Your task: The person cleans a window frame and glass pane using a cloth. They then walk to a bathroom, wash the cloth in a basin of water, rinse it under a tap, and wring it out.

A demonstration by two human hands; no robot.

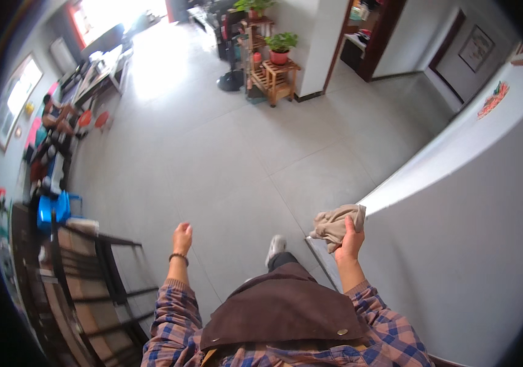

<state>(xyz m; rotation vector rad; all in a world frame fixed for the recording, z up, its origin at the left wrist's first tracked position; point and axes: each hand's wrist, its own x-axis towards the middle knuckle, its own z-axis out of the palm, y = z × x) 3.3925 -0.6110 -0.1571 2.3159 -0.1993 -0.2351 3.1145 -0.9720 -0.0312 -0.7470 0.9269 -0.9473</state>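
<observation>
A crumpled beige cloth (pixel 337 225) is bunched in my right hand (pixel 352 241), the thumb pressed over its near side. That hand is beside the end of a white wall (pixel 449 257) on the right. My left hand (pixel 182 236) hangs over the tiled floor with its fingers curled in and nothing visible in it. A dark bead bracelet (pixel 179 259) circles the left wrist. Below, a brown apron (pixel 284 307) covers my front, and one light shoe (pixel 277 245) shows on the floor past its edge.
Dark wooden chairs (pixel 87 284) line the left, near a blue plastic stool (pixel 55 208). Farther along the left wall sits a person (pixel 57 117) by red stools (pixel 102 120). A wooden plant stand (pixel 279 75) with potted plants (pixel 279 48) stands ahead, left of a doorway.
</observation>
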